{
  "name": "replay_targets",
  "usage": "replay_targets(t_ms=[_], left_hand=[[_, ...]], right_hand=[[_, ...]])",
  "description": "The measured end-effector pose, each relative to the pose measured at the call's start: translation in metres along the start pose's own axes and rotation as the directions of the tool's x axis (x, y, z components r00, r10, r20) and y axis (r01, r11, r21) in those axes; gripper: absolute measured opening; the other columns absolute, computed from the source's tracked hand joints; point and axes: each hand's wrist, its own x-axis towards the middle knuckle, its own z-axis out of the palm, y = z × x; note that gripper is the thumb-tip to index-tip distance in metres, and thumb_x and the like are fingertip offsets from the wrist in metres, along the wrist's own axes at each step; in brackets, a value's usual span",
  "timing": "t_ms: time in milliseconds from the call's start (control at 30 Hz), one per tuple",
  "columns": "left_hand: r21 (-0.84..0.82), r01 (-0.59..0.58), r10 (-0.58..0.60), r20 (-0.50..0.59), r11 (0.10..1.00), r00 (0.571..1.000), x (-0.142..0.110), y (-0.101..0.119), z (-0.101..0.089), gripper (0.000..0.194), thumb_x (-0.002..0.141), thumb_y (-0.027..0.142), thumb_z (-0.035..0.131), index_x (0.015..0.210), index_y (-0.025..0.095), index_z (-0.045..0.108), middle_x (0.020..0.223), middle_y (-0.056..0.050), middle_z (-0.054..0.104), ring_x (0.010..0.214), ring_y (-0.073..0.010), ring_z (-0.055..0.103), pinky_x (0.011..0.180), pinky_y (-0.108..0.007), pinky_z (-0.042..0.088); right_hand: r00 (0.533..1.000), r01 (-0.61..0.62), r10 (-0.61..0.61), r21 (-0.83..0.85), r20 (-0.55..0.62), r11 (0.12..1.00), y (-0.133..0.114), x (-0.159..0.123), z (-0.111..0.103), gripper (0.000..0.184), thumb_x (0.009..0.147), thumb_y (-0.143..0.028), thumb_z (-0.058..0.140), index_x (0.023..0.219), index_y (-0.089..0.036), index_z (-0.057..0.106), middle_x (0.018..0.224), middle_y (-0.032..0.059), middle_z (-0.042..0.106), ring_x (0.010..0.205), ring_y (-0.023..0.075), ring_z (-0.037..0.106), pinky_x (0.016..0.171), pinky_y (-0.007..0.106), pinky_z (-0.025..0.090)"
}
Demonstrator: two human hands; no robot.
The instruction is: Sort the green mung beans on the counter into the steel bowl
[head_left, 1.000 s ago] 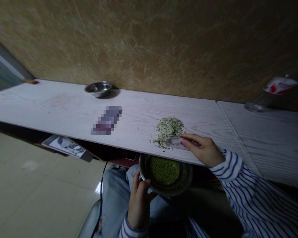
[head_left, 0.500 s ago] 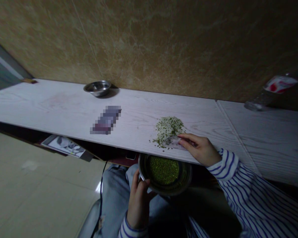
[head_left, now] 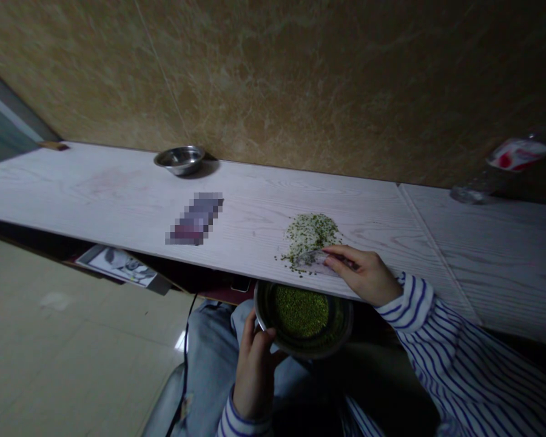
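Left hand: you're gripping rim of round metal bowl over denim lap, small green grains covering its floor. Right hand: you're pinching clear, plastic-looking piece against scattered grains on pale wood-grain counter. 1 shiny steel dish, 1 labelled bottle standing near marbled brown wall.

A brown, marbled wall with pale veining and a thin slanting seam rises behind a long, whitish wood-grain table. Toward the right, a joint crosses the tabletop. At the far left, a grey frame borders a greenish panel. The pale tiled floor carries a small bright reflection; the light is dim, with the right side darkest.
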Motion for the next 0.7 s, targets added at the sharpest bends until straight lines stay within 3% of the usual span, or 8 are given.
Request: replay_targets(t_ms=[433,700], left_hand=[[0.007,-0.025,0.025,0.022,1.0,0.999,0.0006,-0.0001,-0.0008,0.05,0.074,0.028,0.059,0.123,0.028,0.054,0.129,-0.007,0.054,0.101,-0.023,0.054,0.068,-0.032,0.052],[-0.005,-0.028,0.028,0.036,1.0,0.999,0.0012,-0.0004,-0.0003,0.056,0.073,0.029,0.06,0.129,0.028,0.052,0.133,-0.008,0.052,0.109,-0.0268,0.053,0.07,-0.035,0.053]], right_hand=[[0.999,-0.025,0.024,0.012,0.023,1.0,-0.0057,-0.0002,0.0043,0.027,0.084,-0.03,0.058,0.103,-0.018,0.073,0.077,0.0037,0.075,0.054,0.0145,0.062,0.051,0.026,0.05],[0.999,-0.028,0.026,0.028,0.047,0.999,-0.0098,-0.0021,0.0049,0.027,0.085,-0.03,0.058,0.105,-0.018,0.072,0.08,0.004,0.076,0.055,0.0136,0.062,0.052,0.025,0.05]])
